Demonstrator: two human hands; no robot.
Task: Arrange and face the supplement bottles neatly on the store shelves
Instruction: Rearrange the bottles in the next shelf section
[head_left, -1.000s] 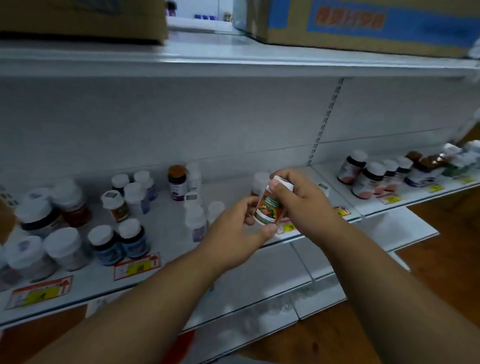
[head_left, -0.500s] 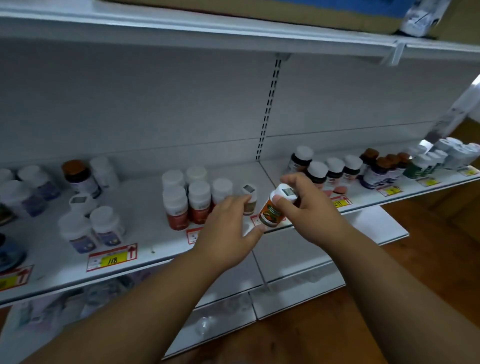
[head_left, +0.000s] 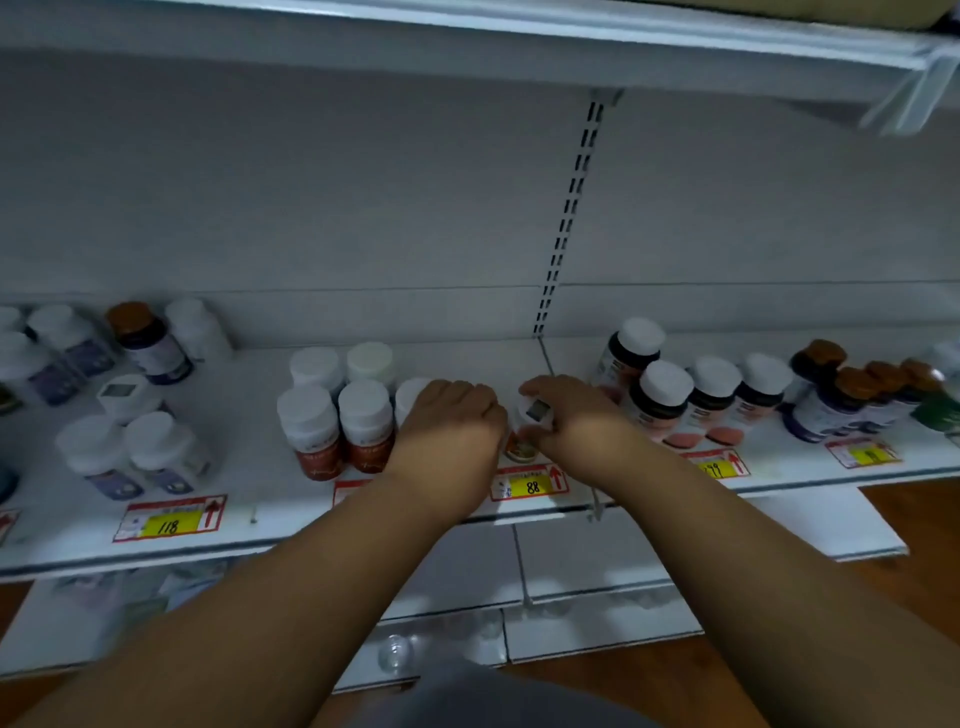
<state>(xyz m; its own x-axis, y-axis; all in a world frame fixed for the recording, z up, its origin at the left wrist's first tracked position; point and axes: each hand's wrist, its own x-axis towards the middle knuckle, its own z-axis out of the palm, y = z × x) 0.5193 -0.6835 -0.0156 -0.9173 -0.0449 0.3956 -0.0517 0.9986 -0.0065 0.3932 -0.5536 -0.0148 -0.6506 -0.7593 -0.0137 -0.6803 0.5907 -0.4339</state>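
Observation:
My right hand (head_left: 576, 421) grips a small white-capped bottle with an orange and green label (head_left: 522, 441), which stands on the white shelf (head_left: 260, 499) just behind the "88" price tag (head_left: 530, 483). Close beside it on the left, my left hand (head_left: 449, 426) lies over the shelf with its fingers bent down. What is under that hand is hidden. A white cap (head_left: 410, 397) peeks out at its left edge. Two red-labelled bottles (head_left: 337, 431) stand further left, with two more white-capped ones behind them.
Dark bottles with white caps (head_left: 665, 400) stand right of my right hand, and brown-capped bottles (head_left: 852, 395) beyond them. Purple-labelled bottles (head_left: 130, 452) fill the shelf's left part. An upper shelf (head_left: 467, 41) hangs overhead, and lower shelves (head_left: 597, 561) jut out below.
My right hand has lowered the small bottle from the air onto the shelf behind the "88" tag. My left hand has moved forward over the spot beside it. The view has shifted right.

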